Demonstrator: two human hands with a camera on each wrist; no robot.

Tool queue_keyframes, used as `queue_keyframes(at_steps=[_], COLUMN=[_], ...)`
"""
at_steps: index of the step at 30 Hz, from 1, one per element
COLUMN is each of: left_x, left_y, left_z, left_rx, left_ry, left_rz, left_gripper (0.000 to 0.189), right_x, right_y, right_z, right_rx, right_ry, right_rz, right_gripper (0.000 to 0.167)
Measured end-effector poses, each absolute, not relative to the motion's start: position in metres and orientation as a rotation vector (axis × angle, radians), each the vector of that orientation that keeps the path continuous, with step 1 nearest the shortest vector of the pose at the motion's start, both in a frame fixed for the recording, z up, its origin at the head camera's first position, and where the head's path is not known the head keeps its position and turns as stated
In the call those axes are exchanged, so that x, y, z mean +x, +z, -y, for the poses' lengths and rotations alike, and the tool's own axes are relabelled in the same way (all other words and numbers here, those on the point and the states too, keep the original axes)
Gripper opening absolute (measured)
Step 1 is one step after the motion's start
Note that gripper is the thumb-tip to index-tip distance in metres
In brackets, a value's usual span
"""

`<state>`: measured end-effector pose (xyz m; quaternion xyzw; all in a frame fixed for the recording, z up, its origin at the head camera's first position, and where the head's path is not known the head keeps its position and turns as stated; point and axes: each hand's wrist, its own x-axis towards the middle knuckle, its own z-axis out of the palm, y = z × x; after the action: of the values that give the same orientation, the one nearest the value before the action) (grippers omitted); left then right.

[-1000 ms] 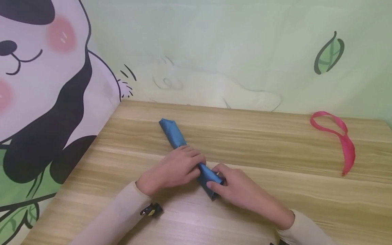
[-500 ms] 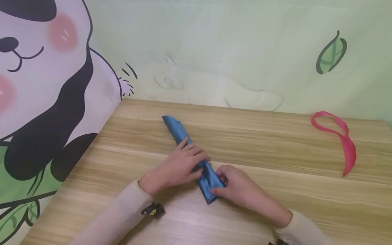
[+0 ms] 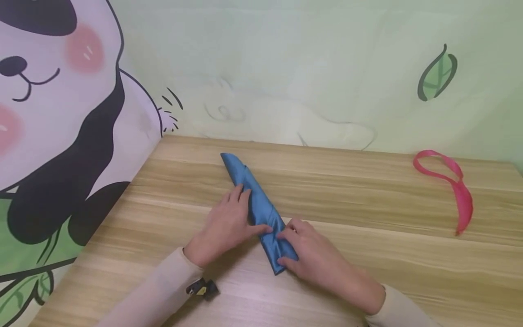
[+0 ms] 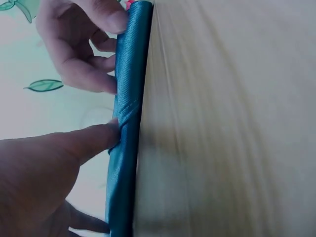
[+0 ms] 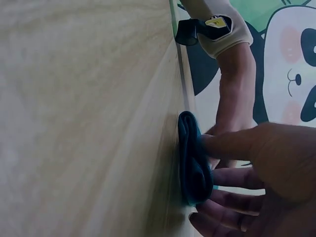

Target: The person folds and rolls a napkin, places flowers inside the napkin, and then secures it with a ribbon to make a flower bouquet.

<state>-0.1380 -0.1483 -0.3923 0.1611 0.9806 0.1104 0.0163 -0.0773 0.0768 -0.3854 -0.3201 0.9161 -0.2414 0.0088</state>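
Note:
A shiny blue satin cloth (image 3: 261, 206), folded into a long flat roll, lies slanted across the wooden table. My left hand (image 3: 224, 222) rests along its left edge, fingers stretched toward the far end and thumb reaching over the middle. In the left wrist view that thumb touches the cloth (image 4: 131, 69) beside a slanting crease. At the near end, my right hand (image 3: 314, 250) holds the cloth with its thumb and curled fingers. The right wrist view shows the layered, looped end of the cloth (image 5: 190, 158) against the thumb and fingers.
A pinkish-red ribbon (image 3: 463, 206) with a loop at its far end lies at the table's right rear. The wooden table (image 3: 367, 195) meets a pale green wall (image 3: 286, 68) with a panda picture at left. A small black device sits at the left wrist (image 3: 202, 288).
The cloth has turned and spread from a narrow roll into a wider, flatter band. My left hand has gone from curling over it to lying along its left edge; the right stays near the end.

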Motion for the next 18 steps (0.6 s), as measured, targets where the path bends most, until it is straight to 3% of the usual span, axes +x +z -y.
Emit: queue_keyframes(at_steps=[7,11,15,18], left_x=[-0.150,-0.155,-0.156,-0.156], left_y=[-0.396,-0.396,-0.397,-0.397], left_z=[0.160,0.164,0.164,0.163], left_rx=[0.714,0.768,0.682,0.635], left_ry=[0.457,0.553,0.590,0.588], left_rz=[-2.911,-2.872,-2.901,-2.927], left_gripper=[0.090,0.080,0.089,0.095], right_x=[-0.086,-0.089,-0.092,-0.095], right_y=[-0.389,-0.391,-0.395,-0.398], right_z=[-0.080,-0.080,-0.080,-0.083], right_rx=[-1.051,-0.954,-0.946,-1.013], right_ry=[-0.886,-0.861,-0.808,-0.781], right_rz=[-2.785,-2.801,-2.848,-2.846], right_gripper=[0.011,0.023,0.042,0.046])
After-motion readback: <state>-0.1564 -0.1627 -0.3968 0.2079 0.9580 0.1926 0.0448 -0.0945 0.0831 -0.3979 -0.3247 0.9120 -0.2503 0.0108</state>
